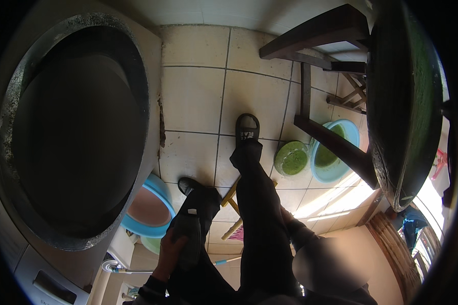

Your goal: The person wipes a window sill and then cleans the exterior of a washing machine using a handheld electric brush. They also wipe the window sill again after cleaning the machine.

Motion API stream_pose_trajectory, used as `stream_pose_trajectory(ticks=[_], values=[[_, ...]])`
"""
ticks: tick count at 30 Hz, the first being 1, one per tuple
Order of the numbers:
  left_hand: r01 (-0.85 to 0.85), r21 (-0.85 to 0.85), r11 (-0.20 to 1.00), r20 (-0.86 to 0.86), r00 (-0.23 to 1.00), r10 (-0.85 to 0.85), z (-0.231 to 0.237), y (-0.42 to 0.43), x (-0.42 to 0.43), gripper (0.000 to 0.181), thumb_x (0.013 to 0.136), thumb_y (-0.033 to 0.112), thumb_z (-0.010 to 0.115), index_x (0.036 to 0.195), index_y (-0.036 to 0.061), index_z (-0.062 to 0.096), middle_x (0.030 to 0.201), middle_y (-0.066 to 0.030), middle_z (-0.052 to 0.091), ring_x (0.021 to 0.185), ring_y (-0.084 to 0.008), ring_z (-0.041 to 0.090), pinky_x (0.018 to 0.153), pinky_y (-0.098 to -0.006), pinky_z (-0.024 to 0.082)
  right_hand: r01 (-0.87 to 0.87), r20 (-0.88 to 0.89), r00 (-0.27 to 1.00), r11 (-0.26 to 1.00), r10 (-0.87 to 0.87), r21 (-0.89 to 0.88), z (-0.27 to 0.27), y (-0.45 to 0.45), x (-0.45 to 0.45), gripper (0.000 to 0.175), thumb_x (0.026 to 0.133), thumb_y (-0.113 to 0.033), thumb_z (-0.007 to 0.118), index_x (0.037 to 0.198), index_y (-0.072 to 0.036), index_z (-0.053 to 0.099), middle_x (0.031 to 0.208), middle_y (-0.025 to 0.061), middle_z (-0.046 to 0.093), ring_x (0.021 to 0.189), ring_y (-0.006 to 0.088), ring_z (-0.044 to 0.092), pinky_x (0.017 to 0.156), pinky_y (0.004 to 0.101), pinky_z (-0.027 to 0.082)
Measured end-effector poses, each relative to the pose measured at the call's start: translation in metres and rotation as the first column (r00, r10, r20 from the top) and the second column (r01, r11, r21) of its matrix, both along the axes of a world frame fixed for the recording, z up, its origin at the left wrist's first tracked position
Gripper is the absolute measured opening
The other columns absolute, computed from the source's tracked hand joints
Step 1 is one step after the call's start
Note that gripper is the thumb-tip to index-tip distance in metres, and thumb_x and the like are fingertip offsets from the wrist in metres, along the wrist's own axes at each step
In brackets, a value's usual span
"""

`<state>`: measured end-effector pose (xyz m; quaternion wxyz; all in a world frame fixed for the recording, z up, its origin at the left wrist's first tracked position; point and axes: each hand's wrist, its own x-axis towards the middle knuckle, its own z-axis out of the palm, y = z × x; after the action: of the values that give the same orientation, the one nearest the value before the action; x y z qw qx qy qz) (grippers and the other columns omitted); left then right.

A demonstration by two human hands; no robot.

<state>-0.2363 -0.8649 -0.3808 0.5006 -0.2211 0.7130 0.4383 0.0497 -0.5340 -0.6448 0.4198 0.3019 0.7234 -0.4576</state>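
Observation:
My left hand (171,248) grips an elongated dark grey item (189,238) over my left thigh. A small white patch (192,211) shows just beyond its far end; whether the item is cloth or something stiffer, I cannot tell. My right hand (287,214) hangs low beside my right leg, partly hidden by it, so its grip does not show. Closest ahead of that hand stands a bowl of green mush (291,157) on the floor. Beside it is a light blue basin (351,137) holding green liquid, partly behind a dark wooden leg.
A grey front-loading washing machine (152,80) with a dark round door stands left. Partly behind it sits a blue tub (170,206). Dark wooden legs (320,34) and a large round rim (397,114) rise right. Yellow bars (231,196) lie beneath my legs, over floor tiles (192,95).

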Motion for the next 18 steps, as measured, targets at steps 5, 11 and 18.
stream_pose_trajectory(ticks=[5, 11, 18], values=[[0.020, 0.006, 1.000, -0.087, 0.996, -0.019, -0.014, 0.013, -0.016, 0.041, 0.092, 0.020, 0.070, 0.123, -0.0051, 0.063, 0.113, -0.0183, 0.072, 0.105, -0.0255, 0.067, 0.093, -0.0385, 0.052, -0.084, 0.013, 0.996, 0.987, 0.087, -0.137, -0.009, 0.002, -0.020, 0.022, 0.095, -0.022, 0.061, 0.108, -0.005, 0.068, 0.097, 0.0225, 0.074, 0.096, 0.0447, 0.070, 0.080, 0.0528, 0.055], [0.013, 0.005, 1.000, -0.170, 0.985, -0.012, -0.034, 0.007, -0.029, 0.040, 0.091, 0.020, 0.070, 0.123, -0.0039, 0.065, 0.112, -0.0195, 0.073, 0.104, -0.0274, 0.068, 0.093, -0.0388, 0.053, -0.099, -0.180, 0.982, 0.976, 0.063, -0.193, 0.001, 0.034, -0.088, 0.020, 0.095, -0.020, 0.060, 0.107, -0.005, 0.067, 0.096, 0.0219, 0.074, 0.095, 0.0440, 0.071, 0.079, 0.0519, 0.055], [-0.027, -0.008, 1.000, -0.342, 0.940, 0.023, -0.058, -0.007, -0.025, 0.043, 0.090, 0.019, 0.070, 0.126, -0.0030, 0.061, 0.108, -0.0176, 0.070, 0.099, -0.0271, 0.066, 0.093, -0.0393, 0.052, 0.249, -0.507, 0.815, 0.959, -0.281, -0.132, 0.065, 0.062, -0.277, 0.013, 0.097, -0.002, 0.058, 0.109, -0.002, 0.061, 0.088, 0.0069, 0.071, 0.080, 0.0150, 0.070, 0.070, 0.0293, 0.056]])
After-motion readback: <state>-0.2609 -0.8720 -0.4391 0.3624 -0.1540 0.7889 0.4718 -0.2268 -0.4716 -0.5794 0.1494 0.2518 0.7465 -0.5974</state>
